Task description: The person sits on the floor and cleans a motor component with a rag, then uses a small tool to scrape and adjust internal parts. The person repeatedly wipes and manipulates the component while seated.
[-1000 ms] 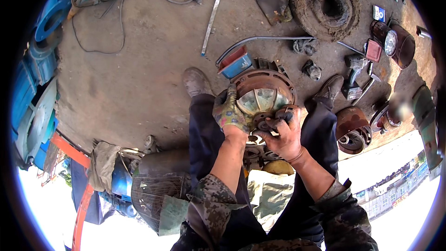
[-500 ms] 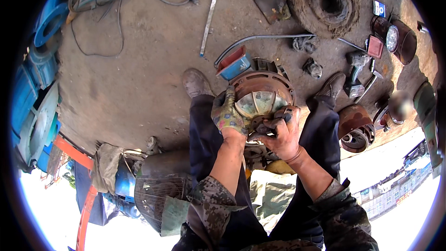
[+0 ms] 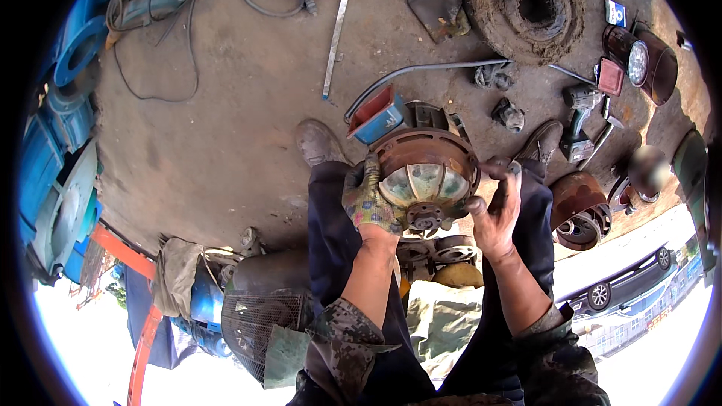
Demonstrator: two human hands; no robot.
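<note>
Though its dome (image 3: 426, 183) is greenish, the housing (image 3: 427, 152) looks rusty.

Has a housing (image 3: 425, 173) between the legs (image 3: 329, 207), a hand at either side.
Shows the left hand (image 3: 370, 199) against its left side, the right hand (image 3: 498, 203) just beside its right; has a tray (image 3: 383, 126) just beyond it, toward the left, and a strip (image 3: 336, 45) farther out on the ground (image 3: 203, 158); shows a rag (image 3: 509, 114) between housing and drill (image 3: 579, 120), a hammer (image 3: 603, 137) right of the drill, a drum (image 3: 571, 188) nearer in, a wheel (image 3: 556, 19) far beyond, and a cage (image 3: 259, 316) left of the left leg.
</note>
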